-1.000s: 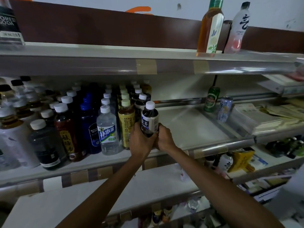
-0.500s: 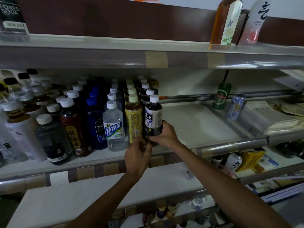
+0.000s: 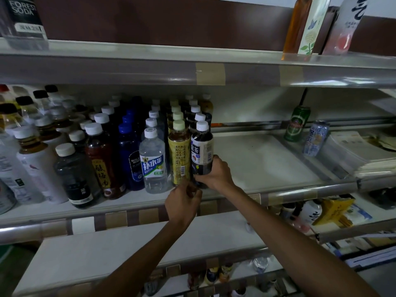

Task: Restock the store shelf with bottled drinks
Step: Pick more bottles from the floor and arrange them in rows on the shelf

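Our right hand (image 3: 216, 176) grips dark tea bottle (image 3: 201, 151) low, at shelf (image 3: 267, 159) front beside yellow tea bottle (image 3: 179, 155). Left hand (image 3: 182, 203) curled just below, holding nothing. We should seat base flat, label forward, then release.

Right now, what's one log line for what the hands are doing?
right hand: grips dark tea bottle | left hand: fingers curled, holding nothing | bottle: upright, front of shelf

Bare forearms (image 3: 137, 260), left grip (image 3: 182, 202), right grip (image 3: 216, 174)
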Tool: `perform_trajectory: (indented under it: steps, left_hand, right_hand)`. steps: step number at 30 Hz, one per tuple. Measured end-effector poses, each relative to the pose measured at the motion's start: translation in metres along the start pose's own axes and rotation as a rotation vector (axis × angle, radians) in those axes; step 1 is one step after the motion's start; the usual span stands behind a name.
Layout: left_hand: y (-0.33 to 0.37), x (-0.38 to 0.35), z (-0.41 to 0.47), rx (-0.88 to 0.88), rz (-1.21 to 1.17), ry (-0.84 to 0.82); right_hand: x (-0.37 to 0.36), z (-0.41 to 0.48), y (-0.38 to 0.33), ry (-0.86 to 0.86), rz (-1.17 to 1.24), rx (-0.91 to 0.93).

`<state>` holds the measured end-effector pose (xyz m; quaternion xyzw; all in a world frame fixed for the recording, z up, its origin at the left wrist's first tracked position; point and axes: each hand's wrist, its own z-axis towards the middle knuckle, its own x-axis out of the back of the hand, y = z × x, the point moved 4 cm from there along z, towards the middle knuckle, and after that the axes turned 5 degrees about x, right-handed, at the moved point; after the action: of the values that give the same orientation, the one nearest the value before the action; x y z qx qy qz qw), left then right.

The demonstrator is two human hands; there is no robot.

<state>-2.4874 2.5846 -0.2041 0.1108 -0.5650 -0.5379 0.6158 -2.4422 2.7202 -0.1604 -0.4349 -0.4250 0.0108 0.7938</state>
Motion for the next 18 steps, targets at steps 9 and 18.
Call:
perform_trajectory:
  steps: [9, 18]
  left_hand:
    - [0.003, -0.003, 0.001, 0.013, 0.037, -0.004]
    - [0.0, -0.005, 0.001, 0.027, 0.047, -0.013]
  right_hand:
    - [0.002, -0.002, 0.006, -0.022, 0.045, 0.017]
    - [0.006, -0.005, 0.01, -0.156, 0.061, -0.053]
